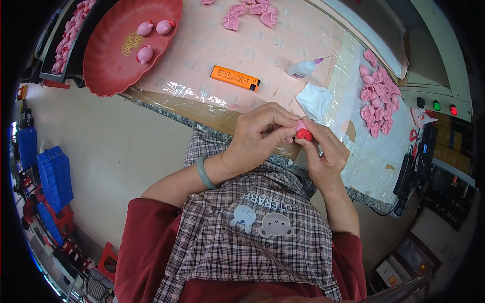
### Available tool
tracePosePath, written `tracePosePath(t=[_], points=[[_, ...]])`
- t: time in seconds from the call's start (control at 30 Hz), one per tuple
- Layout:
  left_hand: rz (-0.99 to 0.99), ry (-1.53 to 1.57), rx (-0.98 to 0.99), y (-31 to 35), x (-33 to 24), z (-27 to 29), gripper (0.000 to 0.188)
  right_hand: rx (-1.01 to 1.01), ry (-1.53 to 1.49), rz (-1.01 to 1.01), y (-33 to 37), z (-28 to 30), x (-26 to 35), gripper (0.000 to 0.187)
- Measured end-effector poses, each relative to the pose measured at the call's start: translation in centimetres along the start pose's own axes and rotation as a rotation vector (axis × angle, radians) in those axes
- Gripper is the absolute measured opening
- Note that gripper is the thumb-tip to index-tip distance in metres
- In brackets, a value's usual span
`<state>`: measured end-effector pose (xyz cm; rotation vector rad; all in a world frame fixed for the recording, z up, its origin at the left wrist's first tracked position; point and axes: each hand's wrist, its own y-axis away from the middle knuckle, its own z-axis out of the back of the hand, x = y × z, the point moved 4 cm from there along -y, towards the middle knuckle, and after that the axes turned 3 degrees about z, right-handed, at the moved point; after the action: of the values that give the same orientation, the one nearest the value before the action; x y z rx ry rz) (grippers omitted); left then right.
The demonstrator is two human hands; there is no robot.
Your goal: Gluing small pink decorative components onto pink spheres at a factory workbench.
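Observation:
Between my two hands, just over the table's front edge, is a small pink toy figure with red feet (302, 133). My left hand (260, 131) pinches it from one side with thumb and fingers. From the other side my right hand (325, 151) grips it too, covering much of its body. Beyond my hands lie a folded white cloth (314, 101) and a small clear bottle with a purple needle tip (302, 68). An orange box cutter or lighter-shaped object (235, 78) rests farther left; its exact kind I cannot make out.
A red scalloped tray (108, 65) at the left holds pink figures (145, 54). Beside it stands a black bin of pink pieces (68, 43). Pink shell parts (379, 93) are heaped at the right, with more (231, 21) at the back. A machine with green and red buttons (444, 107) borders the table.

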<state>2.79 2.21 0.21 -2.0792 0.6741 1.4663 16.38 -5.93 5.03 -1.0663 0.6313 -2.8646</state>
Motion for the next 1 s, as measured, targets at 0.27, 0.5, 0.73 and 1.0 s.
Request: tracePosePath(t=[0.27, 0.5, 0.73, 1.0], points=[[0.002, 0.015, 0.002, 0.0, 0.0, 0.0, 0.01, -0.001, -0.004, -0.003, 0.0, 0.0, 0.0, 0.042], [-0.006, 0.085, -0.03, -0.1, 0.3, -0.3, 0.014, 0.049, -0.005, -0.014, -1.0, 0.7, 0.5, 0.039], [-0.016, -0.087, 0.129, -0.5, -1.4, -0.9, 0.046, 0.159, 0.094, 0.109, -2.4, 1.5, 1.4, 0.04], [0.077, 0.131, 0.128, -0.8, -1.1, 0.5, 0.041, 0.137, -0.112, 0.006, -2.5, 1.7, 2.0, 0.044]])
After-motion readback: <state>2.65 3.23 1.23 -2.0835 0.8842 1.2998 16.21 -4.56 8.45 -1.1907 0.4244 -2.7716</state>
